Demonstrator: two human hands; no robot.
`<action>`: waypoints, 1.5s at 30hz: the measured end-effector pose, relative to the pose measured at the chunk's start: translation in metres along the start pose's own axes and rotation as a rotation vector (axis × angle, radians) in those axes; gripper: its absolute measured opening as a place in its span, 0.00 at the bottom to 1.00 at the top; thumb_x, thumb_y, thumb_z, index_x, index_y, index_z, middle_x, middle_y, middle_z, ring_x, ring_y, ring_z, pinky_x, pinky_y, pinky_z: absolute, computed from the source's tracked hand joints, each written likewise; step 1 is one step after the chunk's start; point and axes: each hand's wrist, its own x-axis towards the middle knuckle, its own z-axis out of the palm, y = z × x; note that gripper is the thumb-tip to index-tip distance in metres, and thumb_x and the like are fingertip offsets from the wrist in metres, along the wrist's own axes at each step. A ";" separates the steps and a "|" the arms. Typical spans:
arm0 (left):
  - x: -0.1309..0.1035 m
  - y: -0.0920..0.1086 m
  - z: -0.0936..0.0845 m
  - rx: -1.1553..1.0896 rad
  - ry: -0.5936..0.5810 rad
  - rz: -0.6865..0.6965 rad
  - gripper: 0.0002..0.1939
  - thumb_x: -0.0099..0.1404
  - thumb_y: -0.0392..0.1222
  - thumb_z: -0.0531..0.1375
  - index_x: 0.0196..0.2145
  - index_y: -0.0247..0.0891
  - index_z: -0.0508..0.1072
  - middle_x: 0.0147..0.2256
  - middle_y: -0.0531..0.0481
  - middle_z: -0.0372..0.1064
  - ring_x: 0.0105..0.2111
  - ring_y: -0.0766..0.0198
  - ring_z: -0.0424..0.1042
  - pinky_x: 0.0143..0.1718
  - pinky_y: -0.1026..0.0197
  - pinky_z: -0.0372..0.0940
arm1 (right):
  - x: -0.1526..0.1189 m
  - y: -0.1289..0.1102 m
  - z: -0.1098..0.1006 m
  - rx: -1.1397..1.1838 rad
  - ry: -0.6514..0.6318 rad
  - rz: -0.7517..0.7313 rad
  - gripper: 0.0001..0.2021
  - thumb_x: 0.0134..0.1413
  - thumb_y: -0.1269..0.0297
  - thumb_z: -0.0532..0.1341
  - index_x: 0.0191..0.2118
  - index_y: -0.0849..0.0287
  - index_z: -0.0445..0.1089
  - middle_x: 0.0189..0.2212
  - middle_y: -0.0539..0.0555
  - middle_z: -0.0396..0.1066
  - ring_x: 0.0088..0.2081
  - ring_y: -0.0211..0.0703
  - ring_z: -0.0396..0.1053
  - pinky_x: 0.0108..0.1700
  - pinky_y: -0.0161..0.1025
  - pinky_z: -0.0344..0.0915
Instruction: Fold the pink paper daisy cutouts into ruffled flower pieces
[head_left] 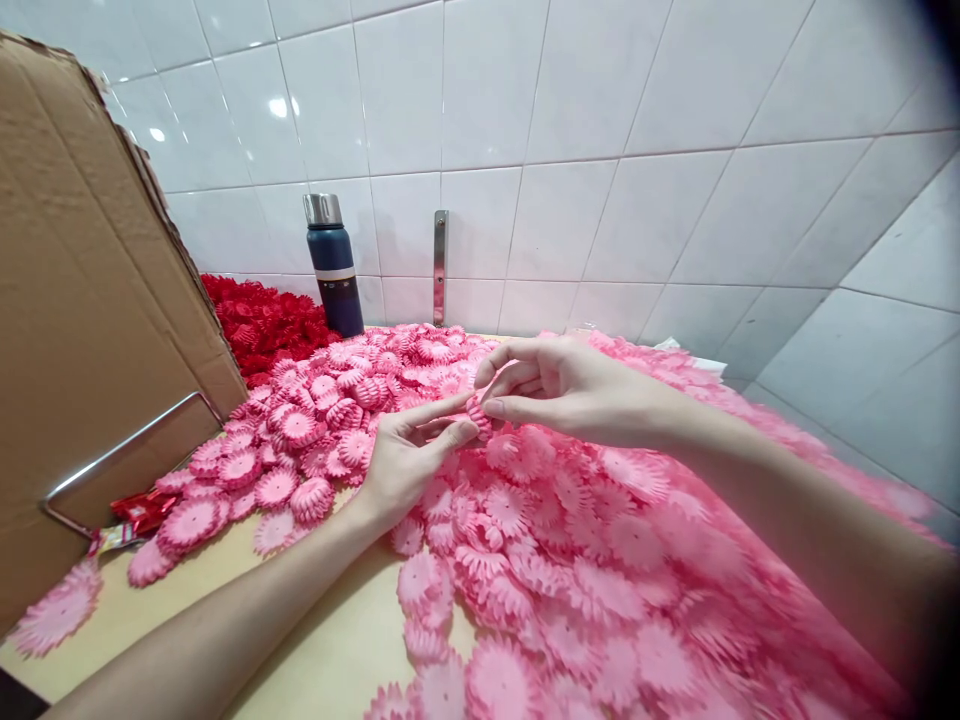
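Between my two hands, above the heap, is a small stack of pink scalloped fabric petals. My left hand pinches its left side between thumb and fingers. From the right, my right hand closes thumb and fingertips on the same stack. Below and to the right spreads a large heap of loose pink petal discs, each with a tiny centre hole. Left of my left hand lie thicker, layered pink petal bundles.
A cardboard box stands on the left, with a metal wire handle beside it. Red petals are piled behind, near a dark blue bottle. A red wrapper lies on the yellow tabletop. A tiled wall closes off the back.
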 end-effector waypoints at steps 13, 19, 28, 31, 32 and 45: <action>0.002 -0.004 -0.001 0.015 0.042 -0.003 0.14 0.51 0.39 0.71 0.38 0.40 0.81 0.33 0.48 0.81 0.31 0.60 0.80 0.37 0.57 0.77 | -0.001 0.002 -0.002 0.004 -0.057 0.024 0.11 0.56 0.68 0.62 0.45 0.58 0.64 0.34 0.54 0.77 0.37 0.44 0.76 0.35 0.39 0.69; 0.002 -0.003 -0.001 -0.017 0.023 -0.019 0.13 0.52 0.38 0.71 0.38 0.38 0.81 0.31 0.49 0.81 0.28 0.62 0.80 0.36 0.58 0.77 | -0.001 -0.001 -0.001 -0.023 -0.046 0.042 0.10 0.56 0.71 0.61 0.44 0.59 0.64 0.32 0.53 0.77 0.35 0.42 0.75 0.34 0.38 0.68; 0.000 0.002 0.000 0.015 -0.013 -0.002 0.16 0.55 0.37 0.69 0.43 0.39 0.80 0.35 0.47 0.81 0.32 0.60 0.80 0.37 0.57 0.78 | 0.001 0.003 0.001 -0.074 0.085 0.008 0.07 0.52 0.72 0.62 0.37 0.58 0.63 0.31 0.53 0.74 0.34 0.43 0.73 0.34 0.40 0.68; -0.001 0.005 0.000 0.046 0.009 -0.030 0.15 0.55 0.37 0.69 0.42 0.37 0.80 0.35 0.47 0.81 0.31 0.60 0.80 0.37 0.57 0.78 | 0.002 0.008 -0.002 -0.089 0.176 -0.016 0.07 0.48 0.75 0.61 0.32 0.57 0.62 0.28 0.51 0.71 0.31 0.41 0.70 0.32 0.39 0.66; -0.001 0.006 0.000 0.045 0.015 -0.038 0.15 0.55 0.37 0.69 0.42 0.37 0.80 0.34 0.47 0.81 0.31 0.60 0.80 0.36 0.58 0.78 | 0.002 0.010 -0.005 -0.084 0.198 -0.027 0.08 0.47 0.75 0.61 0.31 0.57 0.62 0.27 0.50 0.70 0.30 0.40 0.69 0.32 0.39 0.66; -0.006 0.011 0.005 -0.043 -0.032 -0.054 0.12 0.56 0.35 0.68 0.40 0.38 0.81 0.31 0.49 0.81 0.29 0.63 0.80 0.35 0.60 0.78 | -0.001 0.008 -0.011 -0.379 0.278 -0.139 0.06 0.46 0.77 0.57 0.28 0.58 0.65 0.25 0.51 0.68 0.28 0.39 0.65 0.30 0.39 0.62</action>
